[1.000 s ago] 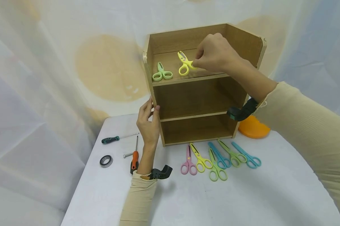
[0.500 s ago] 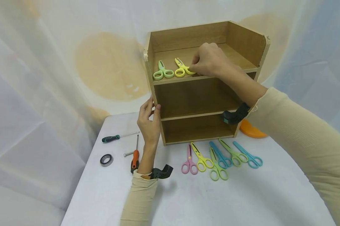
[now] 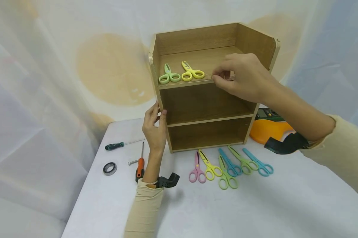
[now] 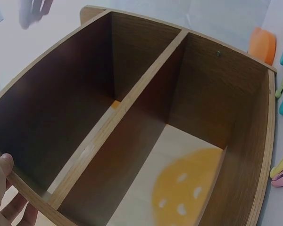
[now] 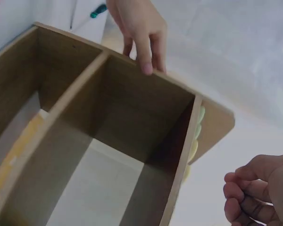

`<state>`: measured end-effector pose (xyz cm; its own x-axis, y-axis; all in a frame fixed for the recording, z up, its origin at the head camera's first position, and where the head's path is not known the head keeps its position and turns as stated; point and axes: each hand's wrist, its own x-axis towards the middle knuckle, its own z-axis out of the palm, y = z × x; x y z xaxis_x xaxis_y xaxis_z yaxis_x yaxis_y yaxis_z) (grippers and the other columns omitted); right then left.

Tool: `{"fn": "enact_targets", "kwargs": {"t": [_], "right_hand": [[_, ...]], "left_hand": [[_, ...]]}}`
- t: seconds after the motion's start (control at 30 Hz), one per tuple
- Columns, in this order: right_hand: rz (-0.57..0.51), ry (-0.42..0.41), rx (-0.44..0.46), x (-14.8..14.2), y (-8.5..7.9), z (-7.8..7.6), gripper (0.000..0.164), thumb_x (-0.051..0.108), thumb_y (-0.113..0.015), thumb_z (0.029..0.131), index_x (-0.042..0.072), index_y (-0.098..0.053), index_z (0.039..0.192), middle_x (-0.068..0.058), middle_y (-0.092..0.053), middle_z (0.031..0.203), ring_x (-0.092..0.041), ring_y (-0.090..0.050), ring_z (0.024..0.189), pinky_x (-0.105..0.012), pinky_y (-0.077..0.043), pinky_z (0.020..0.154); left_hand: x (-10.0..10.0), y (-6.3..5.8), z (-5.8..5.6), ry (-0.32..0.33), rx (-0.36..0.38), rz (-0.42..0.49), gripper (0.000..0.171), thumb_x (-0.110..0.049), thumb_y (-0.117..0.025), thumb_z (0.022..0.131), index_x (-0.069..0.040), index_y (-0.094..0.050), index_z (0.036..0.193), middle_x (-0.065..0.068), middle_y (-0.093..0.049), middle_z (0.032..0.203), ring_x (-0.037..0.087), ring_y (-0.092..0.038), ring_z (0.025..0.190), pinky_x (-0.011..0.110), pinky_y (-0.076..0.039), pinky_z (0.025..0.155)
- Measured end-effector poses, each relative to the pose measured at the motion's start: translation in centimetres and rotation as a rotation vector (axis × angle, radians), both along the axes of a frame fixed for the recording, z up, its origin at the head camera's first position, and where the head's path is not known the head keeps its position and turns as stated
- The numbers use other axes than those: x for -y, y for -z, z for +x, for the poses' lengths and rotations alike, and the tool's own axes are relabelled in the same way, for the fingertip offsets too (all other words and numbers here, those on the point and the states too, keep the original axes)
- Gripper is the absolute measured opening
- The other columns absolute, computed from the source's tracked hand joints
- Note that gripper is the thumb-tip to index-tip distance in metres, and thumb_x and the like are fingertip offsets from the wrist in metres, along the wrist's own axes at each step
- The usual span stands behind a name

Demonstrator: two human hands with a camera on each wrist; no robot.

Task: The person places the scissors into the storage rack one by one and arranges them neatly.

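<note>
A wooden shelf unit (image 3: 196, 42) with a raised-sided top and two lower compartments stands on the table. My left hand (image 3: 155, 134) grips its left side panel, thumb over the front edge and fingers on the outer face. On the top board lie green scissors (image 3: 168, 73) at the left and yellow scissors (image 3: 190, 70) beside them, handles toward the front. To the right of the yellow pair, in front of the top board's edge, my right hand (image 3: 245, 77) hangs loosely curled and holds nothing. In the right wrist view its fingertips (image 5: 233, 190) are apart from the unit.
Several pink, yellow, green and blue scissors (image 3: 238, 167) lie before the unit. At left are a green-handled screwdriver (image 3: 114, 146), an orange-handled screwdriver (image 3: 140, 167), a bolt (image 3: 133, 162) and a ring bearing (image 3: 109, 168). An orange object (image 3: 265, 130) and a multimeter (image 3: 266, 113) sit behind right.
My right hand lowered the yellow scissors onto the top board, let go of them and drew back to the right. My left hand stays on the side panel.
</note>
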<state>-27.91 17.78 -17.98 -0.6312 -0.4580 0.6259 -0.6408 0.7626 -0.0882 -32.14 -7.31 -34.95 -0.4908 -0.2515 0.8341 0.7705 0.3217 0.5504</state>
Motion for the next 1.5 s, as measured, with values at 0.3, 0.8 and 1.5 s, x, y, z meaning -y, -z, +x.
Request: {"fn": "enact_targets", "kwargs": {"t": [0.3,0.8,1.5], "right_hand": [[0.010,-0.154,-0.109,-4.5,4.2,3.8,0.006,0.008,-0.079,0.085,0.007,-0.077,0.091,0.001,-0.070,0.088,-0.011,-0.056,0.075,-0.013,-0.041,0.063],[0.043,0.088,0.110,-10.4,17.1,7.2,0.024,0.006,-0.086,0.073,0.014,-0.077,0.093,0.006,-0.068,0.089,-0.012,-0.058,0.081,-0.030,-0.056,0.065],[0.086,0.240,0.498,-14.3,27.2,6.1,0.017,0.011,-0.082,0.083,0.005,-0.077,0.098,0.003,-0.067,0.086,-0.017,-0.063,0.079,-0.043,-0.059,0.076]], "left_hand": [[0.4,0.2,-0.5,0.012,-0.002,-0.002,0.039,0.005,-0.068,0.092,0.012,-0.060,0.129,0.024,-0.063,0.119,0.033,-0.064,0.107,0.034,-0.057,0.082],[1.6,0.2,-0.1,-0.018,0.011,0.013,0.039,0.003,-0.069,0.092,0.010,-0.061,0.129,0.023,-0.064,0.117,0.031,-0.065,0.107,0.033,-0.057,0.082],[2.1,0.3,0.2,-0.002,0.042,0.017,0.039,0.003,-0.068,0.093,0.009,-0.060,0.131,0.022,-0.063,0.119,0.031,-0.064,0.109,0.035,-0.057,0.084]]}}
